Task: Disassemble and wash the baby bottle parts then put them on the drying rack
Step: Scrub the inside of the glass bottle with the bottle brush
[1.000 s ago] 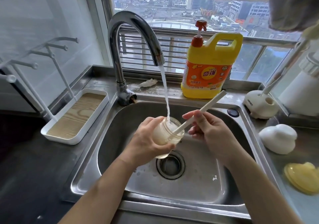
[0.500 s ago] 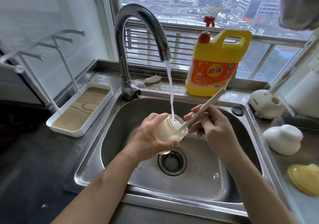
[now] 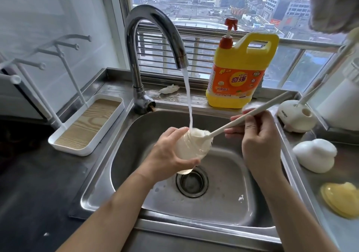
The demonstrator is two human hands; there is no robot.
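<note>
Head view: over the steel sink (image 3: 136,135), just above its drain (image 3: 192,181), the left hand (image 3: 167,154) holds the baby bottle (image 3: 191,146), its grip wrapped round the body with the thumb across the near side and the open mouth tilted up and to the right. Water (image 3: 187,96) runs from the curved faucet (image 3: 155,18) at the sink's back rim straight into that mouth. The right hand (image 3: 258,133), over the sink's right half, has its grip pinched on the long white handle of the bottle brush (image 3: 219,129), whose foamy head sits at the bottle's mouth while the handle slants up toward the sink's far right corner. On the ledge behind the sink stand a yellow detergent jug (image 3: 239,73) with a red pump and a crumpled white scrap (image 3: 169,89). On the tabletop (image 3: 310,193) right of the sink lie a white brush stand (image 3: 295,115), a white domed part (image 3: 314,154) and a yellow lid (image 3: 340,199), well apart from the bottle. Left of the sink stands the drying rack (image 3: 71,150), a white tray with a wood-grain floor and pegged arms rising from it.
</note>
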